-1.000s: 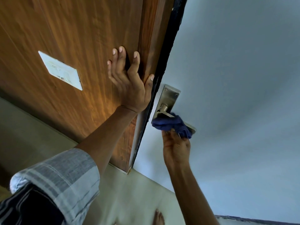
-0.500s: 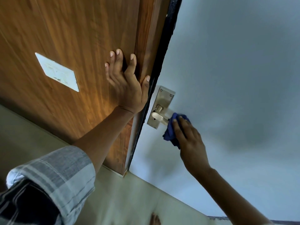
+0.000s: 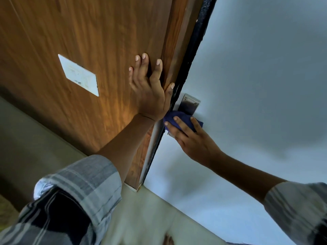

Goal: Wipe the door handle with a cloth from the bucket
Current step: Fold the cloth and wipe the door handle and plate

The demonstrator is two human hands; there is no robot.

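Head view: wiping is under way, judged from the layout. The blue cloth is pressed over the door handle, so the lever itself is hidden; only the upper part of the steel backplate and a small lower corner show. How much of the handle has been cleaned cannot be told. The bucket is not in view.

The right hand reaches in from the lower right, arm extended, fingers spread flat on the cloth and holding it against the pale door face.

The left hand is flat and open on the wooden panel, fingers pointing up, thumb lying along the door edge, holding nothing and apparently steadying it.
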